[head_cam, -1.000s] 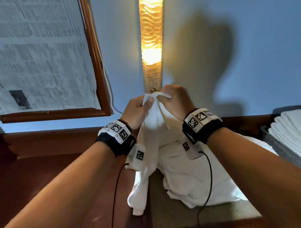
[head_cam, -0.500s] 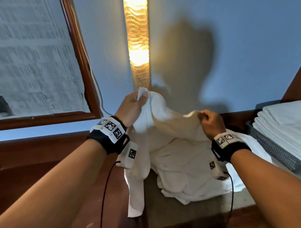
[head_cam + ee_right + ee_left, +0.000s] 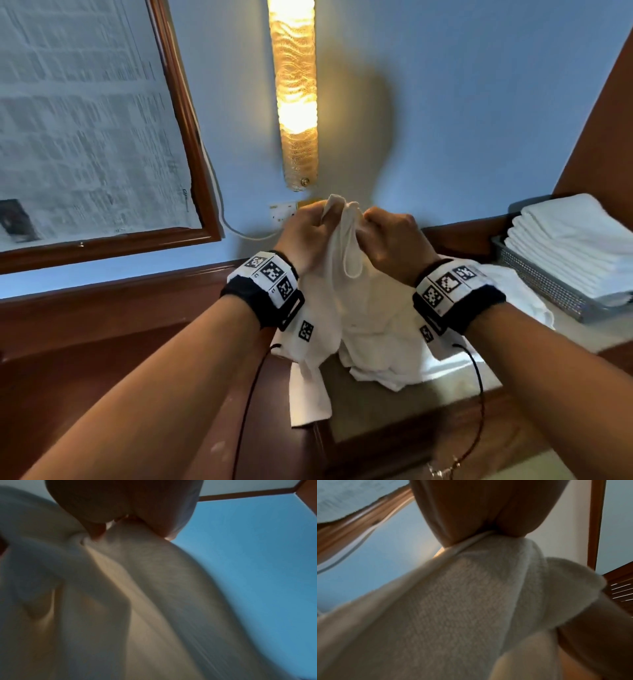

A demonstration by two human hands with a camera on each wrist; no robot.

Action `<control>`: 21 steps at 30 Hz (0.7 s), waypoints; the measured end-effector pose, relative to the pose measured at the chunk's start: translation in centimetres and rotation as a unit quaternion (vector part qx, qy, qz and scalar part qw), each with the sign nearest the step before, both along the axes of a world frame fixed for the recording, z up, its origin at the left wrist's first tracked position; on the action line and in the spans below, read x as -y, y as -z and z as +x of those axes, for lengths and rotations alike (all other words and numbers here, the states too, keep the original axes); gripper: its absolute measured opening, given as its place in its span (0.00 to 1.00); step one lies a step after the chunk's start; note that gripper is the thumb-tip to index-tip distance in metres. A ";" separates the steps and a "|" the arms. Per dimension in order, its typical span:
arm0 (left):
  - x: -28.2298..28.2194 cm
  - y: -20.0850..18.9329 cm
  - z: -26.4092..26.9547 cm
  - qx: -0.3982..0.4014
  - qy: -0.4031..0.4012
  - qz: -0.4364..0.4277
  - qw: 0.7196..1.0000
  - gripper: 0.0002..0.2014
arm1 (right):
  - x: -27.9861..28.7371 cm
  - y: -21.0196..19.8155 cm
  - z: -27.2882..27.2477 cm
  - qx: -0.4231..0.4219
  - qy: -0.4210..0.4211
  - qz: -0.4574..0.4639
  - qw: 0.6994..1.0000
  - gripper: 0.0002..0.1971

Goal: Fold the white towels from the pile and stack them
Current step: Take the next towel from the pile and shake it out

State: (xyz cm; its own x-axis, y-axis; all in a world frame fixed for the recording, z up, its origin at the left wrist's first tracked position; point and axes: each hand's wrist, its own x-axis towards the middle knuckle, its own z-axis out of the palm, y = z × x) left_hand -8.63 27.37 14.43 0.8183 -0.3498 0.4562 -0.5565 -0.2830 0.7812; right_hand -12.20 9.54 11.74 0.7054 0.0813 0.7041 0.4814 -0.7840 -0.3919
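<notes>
Both hands are raised in front of the wall lamp [image 3: 296, 92], just below its lower end, and each one is grasping the same white towel [image 3: 342, 274]. The left hand [image 3: 303, 236] pinches a corner of the towel between thumb and curled fingers, the corner sticking up above the knuckles. The right hand [image 3: 394, 240] is just beside it, fingers curled round the neighbouring bit of the towel's edge, so that a short loop of hem sags between the two hands. In the left wrist view the fingers [image 3: 471, 513] close on a bunched hem, with the waffle-textured cloth spreading below them. The right wrist view is blurred, but the fingertips [image 3: 97, 531] are seen nipping a gathered fold of the cloth.

From the hands the towel hangs straight down below the lamp, its lower end trailing over the front edge of the bench [image 3: 383, 411]. Behind it, also under the lamp, the pile of loose towels [image 3: 394, 356] lies crumpled on the bench. To the right of the lamp and lower, a grey basket [image 3: 548, 287] sits on the bench with a stack of folded towels [image 3: 575, 246] in it. To the left of the lamp is a wooden frame [image 3: 185, 113] covered with newspaper [image 3: 78, 120]. A white socket plate [image 3: 282, 211] is on the wall directly under the lamp, partly hidden by the left hand.
</notes>
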 end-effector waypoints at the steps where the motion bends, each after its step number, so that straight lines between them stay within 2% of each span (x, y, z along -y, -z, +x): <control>1: -1.2 0.0 -0.5 0.003 -0.012 -0.005 1.000 0.22 | 0.0 1.4 -0.4 -0.016 0.022 -0.019 0.999 0.14; 4: -5.5 -0.5 -2.2 0.007 -0.038 -0.038 0.999 0.21 | 1.0 5.7 -1.9 -0.084 0.080 -0.046 0.992 0.13; 7: -8.9 -0.3 -4.6 0.000 -0.024 -0.029 0.999 0.19 | -0.1 7.9 -4.1 -0.137 0.135 0.043 0.981 0.12; 9: -10.6 0.2 -6.1 -0.023 -0.015 -0.035 0.999 0.19 | -2.9 6.9 -5.3 -0.138 0.164 0.117 0.970 0.14; 12: -12.7 1.0 -8.2 -0.094 0.001 -0.090 0.991 0.18 | -8.1 2.8 -7.1 -0.073 0.114 0.171 0.976 0.10; 16: -13.6 1.3 -11.6 -0.152 0.049 -0.160 0.974 0.17 | -13.7 -2.0 -10.7 -0.049 0.001 0.124 0.991 0.07; 19: -13.3 1.3 -14.0 -0.188 0.091 -0.169 0.963 0.16 | -15.0 -3.3 -12.9 -0.060 0.006 0.102 0.993 0.06; 21: -13.3 1.1 -14.9 -0.184 0.110 -0.156 0.964 0.18 | -14.9 -3.0 -14.7 -0.070 0.016 0.088 0.994 0.04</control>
